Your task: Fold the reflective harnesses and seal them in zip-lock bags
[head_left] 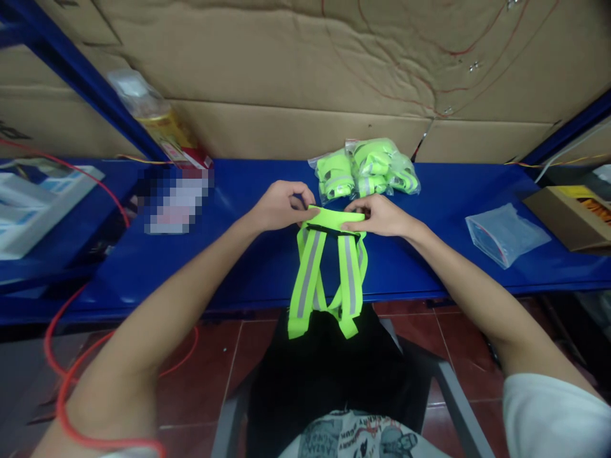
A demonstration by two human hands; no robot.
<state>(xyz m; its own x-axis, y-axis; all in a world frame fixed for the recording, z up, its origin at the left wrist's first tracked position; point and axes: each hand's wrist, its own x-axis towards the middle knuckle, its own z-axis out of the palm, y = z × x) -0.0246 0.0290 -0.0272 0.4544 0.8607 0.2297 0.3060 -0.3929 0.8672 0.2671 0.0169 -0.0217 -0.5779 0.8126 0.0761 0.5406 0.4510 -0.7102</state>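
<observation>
A neon-yellow reflective vest (309, 273) with grey stripes hangs from both hands, its straps drooping over the table's front edge toward my lap. My left hand (285, 205) pinches the left end of its folded top band, thumb in front. At the band's right end, my right hand (379, 215) grips with thumb and fingers. A black strip runs along the band's lower side. Just beyond my hands lie several bagged neon-yellow bundles (370, 168) in clear plastic. The fingers behind the band are partly hidden.
A clear zip bag (506, 234) lies on the blue table (415, 270) at right, beside a cardboard box (568, 216). A bottle (160, 117) stands at back left. At far left are a white tray (52, 213) and a red hose (60, 375). Cardboard (286, 63) forms the back wall.
</observation>
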